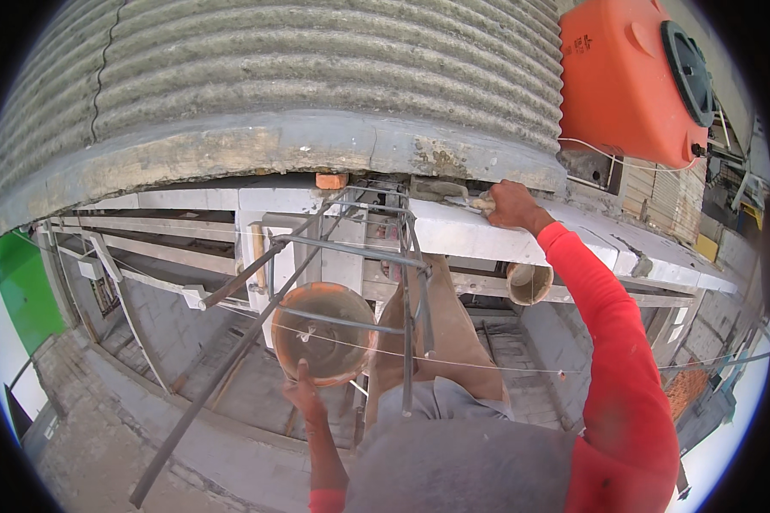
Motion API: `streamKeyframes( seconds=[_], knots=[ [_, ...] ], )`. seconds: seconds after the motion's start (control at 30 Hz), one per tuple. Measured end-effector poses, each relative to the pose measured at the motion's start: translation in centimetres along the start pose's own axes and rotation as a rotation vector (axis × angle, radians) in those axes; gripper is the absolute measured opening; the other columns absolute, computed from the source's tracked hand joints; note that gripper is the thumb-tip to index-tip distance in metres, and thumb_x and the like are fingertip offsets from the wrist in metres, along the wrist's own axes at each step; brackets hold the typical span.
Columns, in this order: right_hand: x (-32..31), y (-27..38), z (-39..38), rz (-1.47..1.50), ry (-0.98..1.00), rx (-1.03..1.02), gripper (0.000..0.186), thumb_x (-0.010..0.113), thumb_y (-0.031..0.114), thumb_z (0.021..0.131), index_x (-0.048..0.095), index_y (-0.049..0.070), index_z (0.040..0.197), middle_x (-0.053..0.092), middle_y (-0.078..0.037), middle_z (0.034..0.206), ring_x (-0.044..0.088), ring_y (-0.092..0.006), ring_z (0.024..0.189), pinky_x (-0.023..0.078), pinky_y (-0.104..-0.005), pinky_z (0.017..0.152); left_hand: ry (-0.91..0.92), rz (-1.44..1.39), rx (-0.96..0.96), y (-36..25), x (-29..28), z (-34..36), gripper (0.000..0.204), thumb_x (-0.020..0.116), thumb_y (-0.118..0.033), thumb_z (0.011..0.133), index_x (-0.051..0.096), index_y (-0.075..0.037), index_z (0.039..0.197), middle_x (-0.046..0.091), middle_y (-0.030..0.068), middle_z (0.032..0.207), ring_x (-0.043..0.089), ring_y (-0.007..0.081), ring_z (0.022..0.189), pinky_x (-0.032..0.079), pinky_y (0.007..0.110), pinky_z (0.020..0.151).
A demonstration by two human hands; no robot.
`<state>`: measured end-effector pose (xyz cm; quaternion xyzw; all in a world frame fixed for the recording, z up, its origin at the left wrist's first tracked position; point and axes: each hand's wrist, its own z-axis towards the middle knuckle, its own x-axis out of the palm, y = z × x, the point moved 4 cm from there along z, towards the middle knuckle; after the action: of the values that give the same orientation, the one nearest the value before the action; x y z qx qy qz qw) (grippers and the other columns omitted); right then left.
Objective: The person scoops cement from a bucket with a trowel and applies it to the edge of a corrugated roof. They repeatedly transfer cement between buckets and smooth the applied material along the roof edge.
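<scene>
My left hand (pixel 305 395) grips the near rim of an orange-brown bucket (pixel 344 376), thumb over the edge. Grey wet mortar (pixel 329 344) lies in the bucket. My right hand (pixel 515 208) is closed around the handle of a trowel (pixel 482 205). The trowel's blade points left, low over the top of a course of white blocks (pixel 479 232), under the grey roof edge. Beside the blade, grey mortar (pixel 437 189) fills part of the gap between blocks and roof edge. A small orange brick piece (pixel 331 180) is wedged in that gap farther left.
Metal scaffold bars (pixel 364 252) rise between my arms. A taut string (pixel 453 362) crosses in front of me. Another bucket (pixel 529 285) hangs below the blocks. Corrugated roofing (pixel 334 64) spans the far side, with an orange water tank (pixel 620 81) at right. The ground lies well below.
</scene>
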<state>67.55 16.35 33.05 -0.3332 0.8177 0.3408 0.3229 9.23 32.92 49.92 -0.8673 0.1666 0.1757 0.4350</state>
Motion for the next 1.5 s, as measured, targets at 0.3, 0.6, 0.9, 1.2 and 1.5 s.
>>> streamKeyframes(
  seconds=[0.3,0.6,0.9,1.2,1.5],
  knots=[
    [-0.5,-0.5,0.0,0.071,-0.037,-0.040,0.035,0.075,0.027,0.074,0.078,0.000,0.096,0.074,-0.024,0.095,0.070,-0.0418,0.099,0.056,-0.0516,0.090,-0.043,0.016,-0.008,-0.2,0.9,-0.1,0.037,0.067,-0.010,0.102,0.066,0.012,0.132,0.071,0.0098,0.118,0.066,0.0164,0.100,0.053,0.033,0.089],
    [-1.0,-1.0,-0.1,0.065,-0.065,0.019,0.034,0.076,0.027,0.073,0.079,0.002,0.096,0.074,-0.023,0.094,0.070,-0.0406,0.100,0.056,-0.0511,0.091,-0.008,0.051,-0.084,0.1,1.3,0.6,0.046,0.073,-0.011,0.102,0.062,0.009,0.141,0.069,0.0094,0.125,0.065,0.0176,0.105,0.052,0.034,0.093],
    [-0.6,-1.2,-0.2,-0.003,0.006,-0.060,0.030,0.074,0.023,0.070,0.077,0.000,0.088,0.073,-0.024,0.092,0.071,-0.0412,0.097,0.056,-0.0506,0.089,-0.041,0.072,0.035,-0.9,2.9,0.6,0.025,0.075,-0.011,0.101,0.072,0.007,0.118,0.066,0.0007,0.099,0.056,0.0090,0.083,0.046,0.028,0.069],
    [-1.5,1.2,0.2,-0.051,-0.024,-0.110,0.028,0.074,0.021,0.068,0.077,0.000,0.086,0.074,-0.022,0.090,0.071,-0.0404,0.098,0.056,-0.0502,0.089,0.004,0.047,0.024,0.1,3.2,1.5,0.022,0.075,-0.013,0.101,0.070,0.003,0.114,0.059,-0.0028,0.092,0.051,0.0083,0.078,0.040,0.028,0.066],
    [-2.4,1.9,0.6,-0.066,-0.008,-0.115,0.027,0.074,0.023,0.070,0.075,0.000,0.085,0.074,-0.021,0.091,0.072,-0.0404,0.097,0.057,-0.0492,0.089,-0.006,0.074,-0.022,0.3,3.3,2.1,0.042,0.074,-0.013,0.100,0.066,0.011,0.133,0.069,0.0062,0.110,0.063,0.0146,0.092,0.053,0.033,0.082]
  ],
)
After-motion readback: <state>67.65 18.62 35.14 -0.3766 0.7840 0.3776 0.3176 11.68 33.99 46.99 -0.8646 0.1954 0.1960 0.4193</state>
